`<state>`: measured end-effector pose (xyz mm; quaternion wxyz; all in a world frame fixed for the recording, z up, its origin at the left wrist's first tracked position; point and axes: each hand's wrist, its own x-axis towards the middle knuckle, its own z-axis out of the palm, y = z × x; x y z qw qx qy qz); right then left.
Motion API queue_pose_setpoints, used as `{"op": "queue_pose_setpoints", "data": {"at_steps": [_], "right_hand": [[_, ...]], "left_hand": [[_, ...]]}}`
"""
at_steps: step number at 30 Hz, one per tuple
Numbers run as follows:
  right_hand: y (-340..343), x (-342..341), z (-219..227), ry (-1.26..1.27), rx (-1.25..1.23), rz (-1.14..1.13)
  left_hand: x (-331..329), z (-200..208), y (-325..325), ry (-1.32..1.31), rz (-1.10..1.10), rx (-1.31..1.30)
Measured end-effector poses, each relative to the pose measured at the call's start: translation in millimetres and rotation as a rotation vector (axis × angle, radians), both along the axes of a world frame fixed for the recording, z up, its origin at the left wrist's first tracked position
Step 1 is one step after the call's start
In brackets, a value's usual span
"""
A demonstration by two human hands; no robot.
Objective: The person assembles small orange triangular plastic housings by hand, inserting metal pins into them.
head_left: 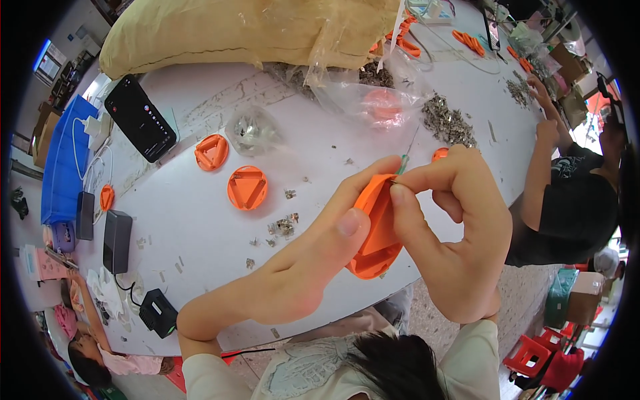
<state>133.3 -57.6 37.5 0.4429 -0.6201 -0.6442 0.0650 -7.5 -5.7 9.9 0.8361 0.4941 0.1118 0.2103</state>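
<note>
My left hand [303, 257] is closed on an orange round plastic housing [377, 233], tilted on edge, with the thumb pressed against its inner face. My right hand [460, 233] pinches thumb and forefinger together at the housing's upper rim; whatever small thing is between them is mostly hidden. Just beyond the fingers shows a thin tool with a green handle [403, 164]; I cannot tell whether it is held. Two more orange housings with triangular recesses, one nearer [247, 188] and one farther [212, 153], lie left of my hands. Small metal clips [285, 227] are scattered close by.
Metal parts heap [448, 121] beside a clear plastic bag [360, 93]. A large yellow sack [253, 33] spans the back. At left are a phone [140, 119], a blue bin [67, 160] and a dark box [117, 241]. A co-worker [567, 213] sits at right, another person lower left.
</note>
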Motion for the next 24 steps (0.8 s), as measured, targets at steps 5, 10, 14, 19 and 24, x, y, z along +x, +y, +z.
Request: {"op": "queue_pose_setpoints", "data": {"at_steps": [5, 10, 14, 19, 24], "right_hand": [[-2.8, 0.4, 2.7, 0.010, -0.034, -0.011], [-2.9, -4.0, 0.9, 0.036, -0.074, -0.032], [-3.2, -5.3, 1.1, 0.041, -0.086, -0.048], [1.4, -4.7, -1.4, 0.017, -0.122, -0.056], [5.9, -2.3, -0.2, 0.062, -0.130, -0.034]], "left_hand": [[0.6, 3.0, -1.0, 0.034, 0.012, -0.027], [0.3, 5.8, -1.8, 0.045, 0.007, -0.142], [2.1, 4.0, -2.9, 0.064, 0.041, -0.113], [-2.7, 2.9, 2.5, 0.213, 0.037, 0.030], [-2.2, 2.0, 0.8, 0.163, 0.067, -0.092]]}}
